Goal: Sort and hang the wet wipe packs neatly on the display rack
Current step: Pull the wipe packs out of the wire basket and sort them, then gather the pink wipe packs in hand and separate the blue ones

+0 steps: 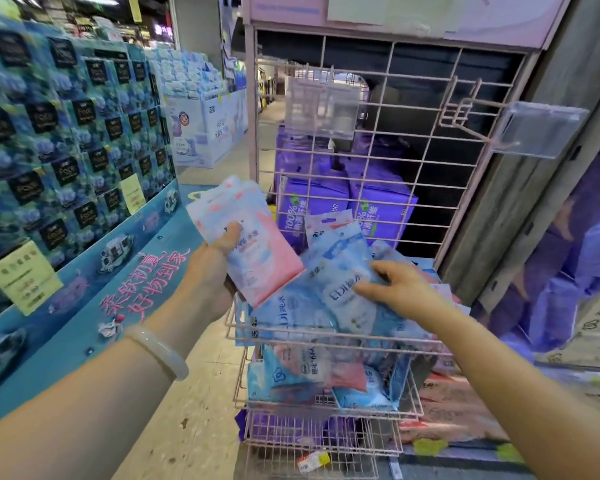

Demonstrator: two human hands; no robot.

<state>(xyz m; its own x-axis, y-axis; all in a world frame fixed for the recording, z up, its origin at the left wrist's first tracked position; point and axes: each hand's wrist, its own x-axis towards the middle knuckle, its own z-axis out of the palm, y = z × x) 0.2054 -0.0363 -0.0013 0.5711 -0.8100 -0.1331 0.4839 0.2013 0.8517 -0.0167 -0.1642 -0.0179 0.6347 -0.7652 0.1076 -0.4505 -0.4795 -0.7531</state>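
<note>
Head view. A small stack of pink-and-blue plastic wet wipe packs (pixel 246 237) is held in the left hand (pixel 210 271), thumb pressed across the front, fingers curled behind; the stack is raised above the left end of the upper pink wire basket (pixel 284 336). The right hand (pixel 395 289) is laid on a light blue wet wipe pack (pixel 340 271) in the loose heap in that basket, fingers spread and slightly bent over it; whether the pack is pinched or only touched cannot be told. More mixed pink and blue packs (pixel 312 375) are seen in the lower wire basket (pixel 326 407), jumbled.

Above, the pink wire grid panel of the display rack (pixel 378 161) carries two pink wire hooks (pixel 465 109), each fronted by a clear plastic label holder (pixel 537 129); both hooks appear bare. Purple boxes (pixel 381 209) are visible through the grid. A pale bangle (pixel 160 351) is worn on the left wrist.

Step judged: sorting, not hanging. Pink packs seem to be gathered in the left hand while the heap is searched by the right. Task judged early, no pack yet on a hook.

Next move, as judged: the blue pack would need to be shifted aside or lifted so further pink packs can be drawn out. For hanging, the stack would have to be squared, the hang holes aligned, and the packs threaded onto a hook tip past the label holder.
</note>
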